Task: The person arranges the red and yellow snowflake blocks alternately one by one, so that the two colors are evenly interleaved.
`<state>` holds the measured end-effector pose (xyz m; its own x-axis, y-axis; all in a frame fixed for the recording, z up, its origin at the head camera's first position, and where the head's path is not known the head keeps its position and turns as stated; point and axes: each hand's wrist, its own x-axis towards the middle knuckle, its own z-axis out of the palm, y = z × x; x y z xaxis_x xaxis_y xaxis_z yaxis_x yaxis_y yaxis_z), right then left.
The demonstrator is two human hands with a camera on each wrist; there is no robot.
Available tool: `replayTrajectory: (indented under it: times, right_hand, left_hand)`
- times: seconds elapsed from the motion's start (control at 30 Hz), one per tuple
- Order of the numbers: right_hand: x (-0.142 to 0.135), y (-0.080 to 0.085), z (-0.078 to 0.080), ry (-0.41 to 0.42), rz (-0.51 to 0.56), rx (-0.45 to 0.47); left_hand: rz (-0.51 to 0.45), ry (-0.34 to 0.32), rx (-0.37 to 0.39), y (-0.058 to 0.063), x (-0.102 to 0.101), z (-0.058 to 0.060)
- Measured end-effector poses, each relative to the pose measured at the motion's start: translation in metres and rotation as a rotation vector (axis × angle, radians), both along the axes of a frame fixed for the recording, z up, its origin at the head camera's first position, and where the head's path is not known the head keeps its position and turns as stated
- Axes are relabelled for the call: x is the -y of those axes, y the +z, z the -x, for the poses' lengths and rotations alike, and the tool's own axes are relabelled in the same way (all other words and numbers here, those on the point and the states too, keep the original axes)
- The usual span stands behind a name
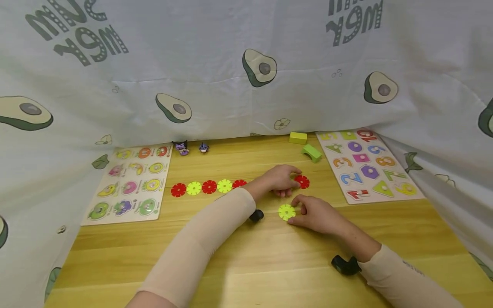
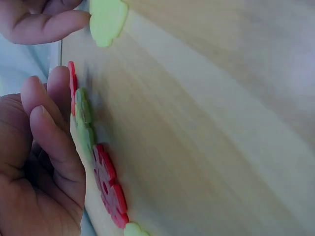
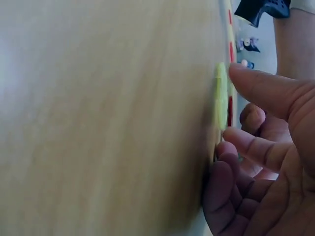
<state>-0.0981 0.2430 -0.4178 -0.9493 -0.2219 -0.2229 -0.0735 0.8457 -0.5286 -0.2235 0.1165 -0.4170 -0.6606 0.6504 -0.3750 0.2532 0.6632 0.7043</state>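
Observation:
My left hand (image 1: 283, 179) reaches over the row of discs. Its thumb and index finger hold the edges of a red notched plastic disc (image 1: 302, 182) at the row's right end. Nearer the body, my right hand (image 1: 317, 215) pinches a yellow notched disc (image 1: 286, 212) between thumb and finger. The left wrist view shows this yellow disc (image 2: 107, 22) at the right fingertips, above the row. In the right wrist view, the yellow disc (image 3: 221, 96) appears edge-on between thumb and finger. To the left, red and yellow discs (image 1: 209, 187) alternate; my left forearm hides part of the row.
A fruit puzzle board (image 1: 129, 184) lies at the left, and a number-and-shape board (image 1: 369, 167) at the right. A yellow block (image 1: 298, 137) and a green arch block (image 1: 312, 153) stand at the back. Two small figures (image 1: 181, 148) are near the patterned cloth (image 1: 215, 85).

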Motion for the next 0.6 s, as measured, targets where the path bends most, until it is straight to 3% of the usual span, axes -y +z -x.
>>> replayTrajectory:
  times: [0.43,0.6]
  right_hand:
    - [0.0037,-0.0017,0.0023,0.019,0.012,-0.019]
    - [0.0001,0.0007,0.0009,-0.008,0.188,0.044]
  left_hand:
    - [0.046,0.014,0.011,-0.0033,-0.0059,0.0061]
    - [0.058,0.020,0.022,-0.0053,-0.0070,0.0077]
